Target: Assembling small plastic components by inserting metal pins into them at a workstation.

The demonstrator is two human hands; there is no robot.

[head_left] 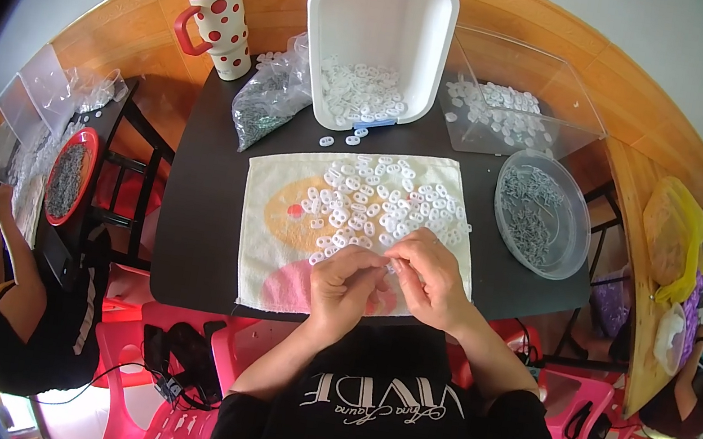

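My left hand [345,284] and my right hand [428,278] meet fingertip to fingertip above the near part of a patterned towel [261,206]. Both are closed in a pinch; whatever they hold is too small and covered to name. Just beyond them, small white oval plastic pieces [363,192] with holes lie loosely spread over the cloth. At the right, a round clear tub [582,245] holds many small grey metal-looking parts [532,206]. A white bin [380,28] at the back has more white pieces [361,94] in it.
A clear box [563,79] of white pieces stands back right. Left of the bin are a plastic bag [275,94] of grey parts and a dotted tumbler [221,26]. Side tables hold a red tray [88,171] and a yellow bag [680,241]; other people sit at both sides.
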